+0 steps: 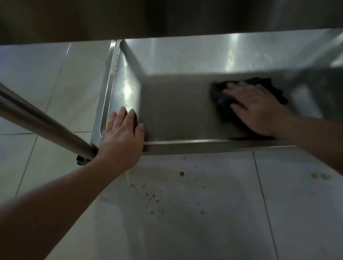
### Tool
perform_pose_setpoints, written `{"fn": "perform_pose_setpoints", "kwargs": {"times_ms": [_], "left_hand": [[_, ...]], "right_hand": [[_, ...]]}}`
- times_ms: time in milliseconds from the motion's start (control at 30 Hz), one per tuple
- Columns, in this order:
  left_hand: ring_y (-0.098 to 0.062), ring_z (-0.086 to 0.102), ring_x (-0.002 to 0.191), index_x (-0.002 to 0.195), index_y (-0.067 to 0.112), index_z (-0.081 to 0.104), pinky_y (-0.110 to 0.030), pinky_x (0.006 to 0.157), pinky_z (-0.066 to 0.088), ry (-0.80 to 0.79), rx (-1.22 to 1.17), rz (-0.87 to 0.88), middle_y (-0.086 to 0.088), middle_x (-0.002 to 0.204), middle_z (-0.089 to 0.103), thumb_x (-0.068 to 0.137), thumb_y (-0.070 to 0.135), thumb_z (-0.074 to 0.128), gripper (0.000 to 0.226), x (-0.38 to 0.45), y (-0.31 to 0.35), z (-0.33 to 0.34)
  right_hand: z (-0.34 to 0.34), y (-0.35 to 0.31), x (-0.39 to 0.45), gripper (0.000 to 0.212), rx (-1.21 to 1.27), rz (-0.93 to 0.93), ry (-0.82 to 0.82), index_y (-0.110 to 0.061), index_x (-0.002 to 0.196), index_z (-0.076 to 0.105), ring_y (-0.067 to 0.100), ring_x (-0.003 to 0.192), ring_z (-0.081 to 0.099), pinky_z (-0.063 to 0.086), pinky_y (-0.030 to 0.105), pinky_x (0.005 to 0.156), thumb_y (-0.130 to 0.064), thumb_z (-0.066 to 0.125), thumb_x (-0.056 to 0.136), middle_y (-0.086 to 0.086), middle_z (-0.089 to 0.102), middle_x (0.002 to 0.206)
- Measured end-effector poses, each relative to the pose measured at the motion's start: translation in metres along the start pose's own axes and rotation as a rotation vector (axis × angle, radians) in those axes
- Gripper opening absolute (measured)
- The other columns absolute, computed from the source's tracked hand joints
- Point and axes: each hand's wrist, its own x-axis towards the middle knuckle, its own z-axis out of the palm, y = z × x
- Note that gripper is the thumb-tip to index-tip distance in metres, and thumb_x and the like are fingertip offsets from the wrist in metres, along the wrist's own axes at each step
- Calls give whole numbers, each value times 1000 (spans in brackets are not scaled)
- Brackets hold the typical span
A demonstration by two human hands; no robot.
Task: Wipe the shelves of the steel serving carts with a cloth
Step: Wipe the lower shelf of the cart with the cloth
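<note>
Steel of the lower cart shelf [175, 109] is being wiped with a dark cloth [270, 89], which is pressed flat beneath the right hand [255, 109]. That hand is laid palm down with its fingers straight and spread, so the cloth is pushed rather than gripped; part of it shows beyond the fingertips and on the far side of the hand. The left hand [122, 140] is rested on the shelf's near corner, fingers extended over the raised rim, close beside the upright cart post [32, 118], and appears to be steadying the cart. Both forearms are reached forward and down under the upper shelf [157, 10], which overhangs the work.

For the step to be done well, even pressure should be kept through the whole palm so the cloth is not bunched, and overlapping strokes should be carried from the right hand's side across toward the left hand. The corners and the inner rim wall probably need a separate pass with the fingertips. Brown spots on the tiled floor [173, 211] lie below both hands and outside the shelf
</note>
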Motion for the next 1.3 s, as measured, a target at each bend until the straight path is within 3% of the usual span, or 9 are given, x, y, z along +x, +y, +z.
{"fn": "perform_pose_setpoints", "kwargs": {"times_ms": [67,133,300,433,567,733,867,1100,1300], "left_hand": [[-21,-4,163,168,26,14,-50,131,4,-10,52,1,2,177,3,110,52,26,65,0,3,1],[-23,-5,163,168,25,11,-52,130,5,-11,110,-1,0,177,1,109,53,25,66,-1,8,3],[-23,-9,162,168,27,3,-51,130,1,-37,171,-24,0,177,-4,108,58,26,71,-3,16,1],[-25,-6,163,168,25,5,-51,130,3,-62,208,-72,-2,177,-3,107,60,24,73,-2,28,-3],[-22,-3,163,168,22,11,-47,130,4,-26,234,-38,-3,177,1,107,58,24,71,0,64,3],[-17,2,163,167,25,17,-40,129,5,14,194,220,2,177,7,108,53,31,67,-5,148,33],[-12,-3,162,168,27,13,-33,128,0,-17,245,411,6,177,2,105,59,20,71,-12,204,67],[-10,-8,162,169,26,6,-32,127,-3,-53,172,434,7,177,-5,109,54,26,70,-14,299,116],[-8,-10,161,169,27,7,-31,130,-5,-37,211,407,9,177,-2,107,56,23,71,-16,308,147]], "right_hand": [[-5,10,10,60,25,388,2,-32,163,27,21,159,13,6,48,128,-52,22,106,-7,16,173],[-2,-12,16,60,28,518,-34,-28,165,19,21,160,5,1,49,128,-48,21,109,-8,6,174],[14,-95,-8,59,65,-4,-153,-34,165,17,13,160,-1,-5,43,127,-51,21,108,-16,4,173],[10,-85,-17,56,104,-144,-222,-39,165,11,4,157,-10,-10,39,128,-50,20,111,-22,-1,172],[-3,-27,-34,57,55,-87,-238,-40,165,6,5,157,-11,-9,40,128,-51,20,111,-22,-5,171],[-21,76,-81,59,79,110,-213,-43,163,12,5,158,-5,-6,40,128,-53,32,109,-24,1,171],[-39,157,-118,58,122,272,-168,-41,163,19,8,159,1,-2,44,127,-49,39,108,-22,6,171],[-60,263,-149,58,124,468,-109,-32,164,21,17,160,4,2,51,127,-45,36,110,-12,8,173],[-62,308,-135,59,85,532,-4,-32,164,25,21,159,10,3,54,128,-50,31,108,-10,13,173]]}}
